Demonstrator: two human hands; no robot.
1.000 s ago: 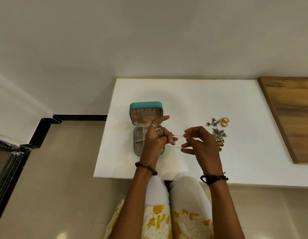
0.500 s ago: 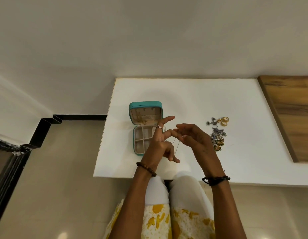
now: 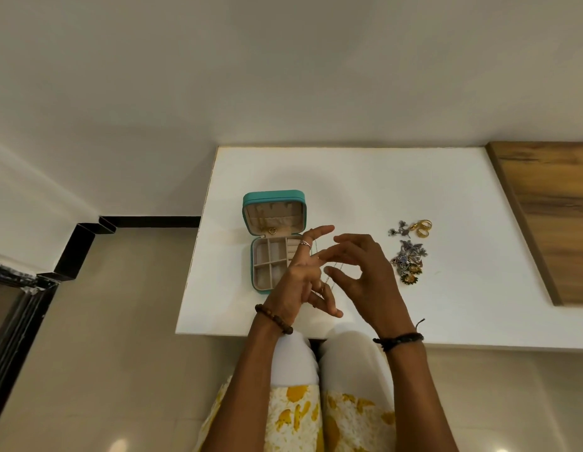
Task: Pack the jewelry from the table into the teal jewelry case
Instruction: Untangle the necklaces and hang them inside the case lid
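Here, thin chain point(image 3: 329, 278) draped between both hands' fingers point(image 3: 326, 256).

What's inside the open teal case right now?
In the teal case, a gold heart pendant hangs in the lid; visible tray compartments look empty. The left hand covers the tray's right side.

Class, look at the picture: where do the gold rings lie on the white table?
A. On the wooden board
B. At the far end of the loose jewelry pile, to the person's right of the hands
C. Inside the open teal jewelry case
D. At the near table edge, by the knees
B: the gold rings lie on the white table at the far end of the loose jewelry pile, right of both hands and outside the teal jewelry case.
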